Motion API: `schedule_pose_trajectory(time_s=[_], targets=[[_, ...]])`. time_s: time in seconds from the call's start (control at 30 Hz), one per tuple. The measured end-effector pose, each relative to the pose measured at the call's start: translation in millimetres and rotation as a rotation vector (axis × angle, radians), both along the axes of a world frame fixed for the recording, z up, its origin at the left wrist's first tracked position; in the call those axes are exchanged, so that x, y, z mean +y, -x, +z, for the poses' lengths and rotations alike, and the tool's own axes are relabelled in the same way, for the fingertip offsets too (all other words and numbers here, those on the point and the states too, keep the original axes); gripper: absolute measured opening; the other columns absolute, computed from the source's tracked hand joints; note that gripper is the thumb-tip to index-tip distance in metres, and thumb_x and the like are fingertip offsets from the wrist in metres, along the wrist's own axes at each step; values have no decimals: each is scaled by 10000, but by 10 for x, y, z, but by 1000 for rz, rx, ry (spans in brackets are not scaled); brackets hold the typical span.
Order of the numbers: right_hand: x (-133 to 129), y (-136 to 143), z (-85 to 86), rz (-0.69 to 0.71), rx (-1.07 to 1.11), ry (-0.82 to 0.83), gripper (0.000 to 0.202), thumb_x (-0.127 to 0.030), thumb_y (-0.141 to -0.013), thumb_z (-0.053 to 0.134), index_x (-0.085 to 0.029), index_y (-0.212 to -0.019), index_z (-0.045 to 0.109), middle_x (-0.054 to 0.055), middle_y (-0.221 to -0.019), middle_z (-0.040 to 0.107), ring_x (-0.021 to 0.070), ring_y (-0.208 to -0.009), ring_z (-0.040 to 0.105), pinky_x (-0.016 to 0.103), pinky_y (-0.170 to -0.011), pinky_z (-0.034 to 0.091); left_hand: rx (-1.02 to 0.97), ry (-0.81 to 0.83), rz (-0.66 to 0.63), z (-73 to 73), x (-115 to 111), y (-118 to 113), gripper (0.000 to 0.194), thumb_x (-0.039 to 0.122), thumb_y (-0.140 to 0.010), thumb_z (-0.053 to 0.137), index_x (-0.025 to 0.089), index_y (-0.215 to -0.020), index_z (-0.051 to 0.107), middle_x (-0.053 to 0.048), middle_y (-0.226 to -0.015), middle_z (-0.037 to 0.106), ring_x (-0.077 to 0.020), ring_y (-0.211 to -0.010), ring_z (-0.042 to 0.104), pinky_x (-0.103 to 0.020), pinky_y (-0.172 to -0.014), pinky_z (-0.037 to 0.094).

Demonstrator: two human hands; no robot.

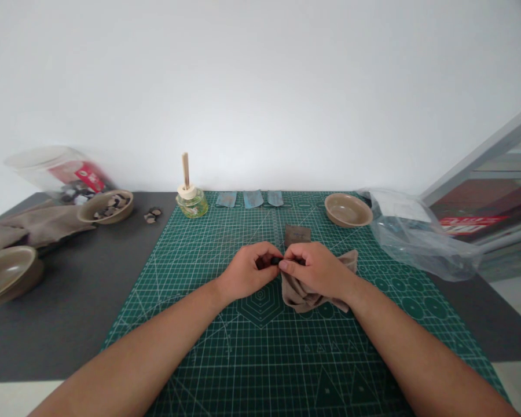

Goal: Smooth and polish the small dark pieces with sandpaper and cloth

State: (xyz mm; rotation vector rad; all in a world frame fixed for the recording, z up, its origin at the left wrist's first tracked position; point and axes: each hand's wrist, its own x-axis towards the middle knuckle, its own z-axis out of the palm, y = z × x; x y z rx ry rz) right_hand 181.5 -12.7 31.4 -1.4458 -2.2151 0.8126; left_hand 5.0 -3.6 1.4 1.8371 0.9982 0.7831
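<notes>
Above the middle of the green cutting mat [200,324], my two hands meet fingertip to fingertip. My left hand [252,268] is closed, pinching a small black piece [275,260] whose exact kind is hidden by the fingers. My right hand [315,266] is closed on a bunched brown cloth [299,295], its thumb and index finger right at the black piece. The cloth hangs down below the right hand onto the mat. Just beyond the hands lies a dark brown square sheet [297,234], partly covered by the right hand.
A reed diffuser [192,200] and several blue-grey squares [253,198] line the mat's back. At right are a tan bowl [348,209] and a clear plastic bag [421,237]. At left are a bowl of small pieces [106,217], loose pieces [152,215], cloth [47,226] and another bowl [11,275].
</notes>
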Motion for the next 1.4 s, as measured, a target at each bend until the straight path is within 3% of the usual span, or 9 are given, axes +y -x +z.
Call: schedule_pose_trajectory(time_s=[0.3,0.57,0.8,1.07,1.17,1.23,1.33,1.4], targets=[[10,-23,-22,-55,29,-21,197,-309,-825,523,-185,-700,611,-5,-618,622,125,-579,551,243,-545,354,-106,78,6,-32,19,25,220,274,-728,610,133,-897,609,11,-668,527,-85,-575,473,-210,-523,390],[8,-19,-21,-57,31,-23,197,-293,-838,499,-181,-737,626,-1,-650,641,130,-605,567,251,-573,371,-212,124,-15,-36,21,21,220,255,-730,609,117,-902,615,-3,-686,561,-88,-593,484,-213,-543,392],[-12,-30,-10,-37,90,-56,141,-297,-773,593,-182,-819,662,0,-692,670,130,-624,587,237,-571,391,-218,128,2,-26,18,22,191,255,-741,594,110,-854,642,-24,-690,607,-97,-578,518,-222,-543,423],[-17,-18,-5,-62,67,-111,117,-234,-752,578,-179,-693,663,-11,-598,641,122,-559,560,242,-549,371,-251,150,-4,-45,17,16,325,278,-728,626,115,-1008,623,2,-647,565,-89,-555,504,-217,-527,416],[33,-90,14,-167,159,-134,130,-250,-753,576,-178,-700,672,-2,-634,661,133,-592,579,248,-574,395,-267,182,-4,-62,21,20,367,300,-735,625,112,-1049,597,0,-665,563,-86,-553,495,-222,-529,409],[105,-197,19,-320,258,-150,144,-284,-740,599,-173,-687,673,2,-638,664,137,-585,580,250,-565,406,-263,187,-6,-79,26,23,362,309,-739,622,111,-1041,599,-8,-684,567,-89,-565,498,-227,-534,407],[256,-414,-4,-664,481,-197,165,-335,-688,666,-172,-668,678,-22,-544,613,120,-503,537,239,-492,391,-252,169,-9,-105,33,28,331,309,-739,626,120,-1011,615,-11,-696,565,-89,-584,495,-223,-539,400],[358,-551,-34,-870,759,-246,145,-306,-653,690,-167,-635,656,-41,-497,573,101,-449,507,222,-435,379,-250,165,-12,-114,35,30,315,303,-737,629,126,-996,621,-9,-696,560,-86,-586,490,-220,-540,398]])
